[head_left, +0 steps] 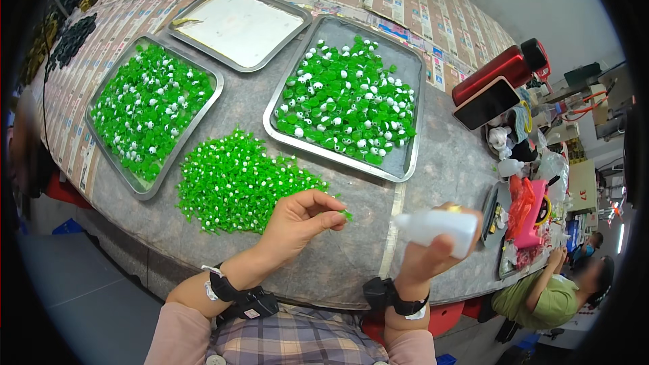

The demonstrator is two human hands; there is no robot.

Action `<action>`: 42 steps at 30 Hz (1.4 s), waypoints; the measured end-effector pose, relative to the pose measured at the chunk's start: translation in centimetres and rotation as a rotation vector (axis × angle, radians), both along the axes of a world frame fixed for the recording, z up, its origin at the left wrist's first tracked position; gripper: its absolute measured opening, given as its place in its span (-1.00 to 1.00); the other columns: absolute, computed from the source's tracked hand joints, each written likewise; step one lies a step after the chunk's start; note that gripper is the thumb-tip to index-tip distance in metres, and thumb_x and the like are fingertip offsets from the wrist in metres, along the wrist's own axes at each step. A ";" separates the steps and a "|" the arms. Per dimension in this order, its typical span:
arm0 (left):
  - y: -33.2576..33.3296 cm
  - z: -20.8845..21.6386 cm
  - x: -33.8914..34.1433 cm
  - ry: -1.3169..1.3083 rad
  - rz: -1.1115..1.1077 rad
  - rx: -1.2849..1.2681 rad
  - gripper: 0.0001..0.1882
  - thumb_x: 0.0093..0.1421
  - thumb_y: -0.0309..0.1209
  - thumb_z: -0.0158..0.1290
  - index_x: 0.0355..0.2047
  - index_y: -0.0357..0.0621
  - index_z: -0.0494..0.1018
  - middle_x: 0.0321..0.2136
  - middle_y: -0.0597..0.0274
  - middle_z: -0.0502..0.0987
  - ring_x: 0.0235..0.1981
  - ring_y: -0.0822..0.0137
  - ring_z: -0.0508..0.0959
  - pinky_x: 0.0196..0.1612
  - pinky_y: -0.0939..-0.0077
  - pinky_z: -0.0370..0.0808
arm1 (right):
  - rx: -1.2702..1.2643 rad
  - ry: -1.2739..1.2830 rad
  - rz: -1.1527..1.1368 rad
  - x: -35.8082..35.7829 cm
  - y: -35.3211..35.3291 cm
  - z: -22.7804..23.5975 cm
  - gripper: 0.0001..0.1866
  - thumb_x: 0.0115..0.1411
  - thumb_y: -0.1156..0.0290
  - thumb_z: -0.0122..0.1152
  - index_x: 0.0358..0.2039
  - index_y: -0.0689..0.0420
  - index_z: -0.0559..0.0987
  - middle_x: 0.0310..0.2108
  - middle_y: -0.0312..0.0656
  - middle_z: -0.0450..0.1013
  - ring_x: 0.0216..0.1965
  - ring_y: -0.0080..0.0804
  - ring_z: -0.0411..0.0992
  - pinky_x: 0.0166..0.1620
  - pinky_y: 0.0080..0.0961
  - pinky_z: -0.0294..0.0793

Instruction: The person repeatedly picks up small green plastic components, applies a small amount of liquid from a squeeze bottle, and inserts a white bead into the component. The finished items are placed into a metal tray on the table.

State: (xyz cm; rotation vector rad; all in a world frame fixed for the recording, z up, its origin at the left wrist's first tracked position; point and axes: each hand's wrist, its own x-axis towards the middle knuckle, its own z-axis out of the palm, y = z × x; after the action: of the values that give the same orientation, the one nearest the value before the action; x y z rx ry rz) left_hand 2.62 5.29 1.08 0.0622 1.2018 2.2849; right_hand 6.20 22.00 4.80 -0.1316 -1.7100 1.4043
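Note:
My left hand (297,223) is closed in a pinch, thumb against fingertips, on a small green plastic piece (347,215) that pokes out past them. Just left of it, a loose heap of small green pieces with white dots (243,182) lies on the grey table cover. My right hand (433,253) is wrapped round a white squeeze bottle (443,228), tilted on its side with its nozzle toward the left. The bottle is slightly blurred. Black straps circle both wrists.
Two metal trays, at left (215,98) and centre (399,174), hold green and white pieces. Behind stands a white-lined tray (236,27). A red flask (497,71), a phone (487,103) and a pink container (531,220) sit at right. Another person (547,297) sits beyond.

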 end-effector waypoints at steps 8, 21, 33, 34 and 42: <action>0.0 -0.3 0.0 -0.057 0.074 0.027 -0.90 -0.01 -0.54 -0.01 -0.43 -0.25 0.37 -0.54 0.24 0.44 -0.49 0.47 0.45 -0.38 0.58 0.45 | 0.008 -0.534 0.100 -2.9 9.8 -1.1 -0.64 -0.04 0.52 0.09 -0.23 0.24 0.21 -0.35 -0.16 0.34 -0.35 -0.60 0.30 -0.32 -0.71 0.26; -0.3 -0.4 -0.1 -0.121 0.080 0.047 -0.92 0.00 -0.53 -0.01 -0.44 -0.23 0.38 -0.54 0.25 0.44 -0.51 0.46 0.45 -0.41 0.57 0.46 | 0.724 -0.425 -0.137 -4.0 6.1 1.6 -0.77 -0.11 0.49 0.14 -0.37 0.20 0.42 -0.44 -0.19 0.38 -0.48 -0.40 0.34 -0.40 -0.52 0.28; -0.3 -0.2 -0.3 -0.098 0.070 0.058 -0.91 0.01 -0.51 -0.01 -0.43 -0.23 0.38 -0.54 0.27 0.44 -0.52 0.50 0.45 -0.40 0.60 0.46 | 1.084 -0.729 0.160 -8.6 3.7 -2.8 -0.88 -0.15 0.47 0.11 -0.52 0.17 0.44 -0.60 -0.17 0.38 -0.46 -0.26 0.35 -0.41 -0.40 0.32; -0.3 -0.2 -0.2 -0.096 0.067 0.063 -0.90 0.01 -0.50 -0.01 -0.43 -0.24 0.38 -0.54 0.26 0.44 -0.51 0.49 0.45 -0.40 0.62 0.45 | 1.030 -0.731 0.181 -8.4 4.0 -2.7 -0.87 -0.15 0.48 0.12 -0.51 0.17 0.43 -0.59 -0.17 0.38 -0.46 -0.26 0.35 -0.42 -0.41 0.33; -0.7 -0.4 0.2 0.106 0.062 0.048 -0.90 -0.03 -0.56 0.00 -0.44 -0.26 0.39 -0.48 0.19 0.44 -0.50 0.42 0.45 -0.40 0.57 0.43 | 0.509 -0.706 0.544 -3.7 1.1 1.3 -0.80 -0.16 0.59 0.11 -0.45 0.19 0.36 -0.51 -0.16 0.40 -0.46 -0.40 0.42 -0.41 -0.60 0.36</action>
State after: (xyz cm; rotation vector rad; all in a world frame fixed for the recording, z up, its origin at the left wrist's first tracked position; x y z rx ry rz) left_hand 2.82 4.61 0.68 0.1679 1.2173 2.3903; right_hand 2.52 23.08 6.08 0.1561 -2.8025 1.3149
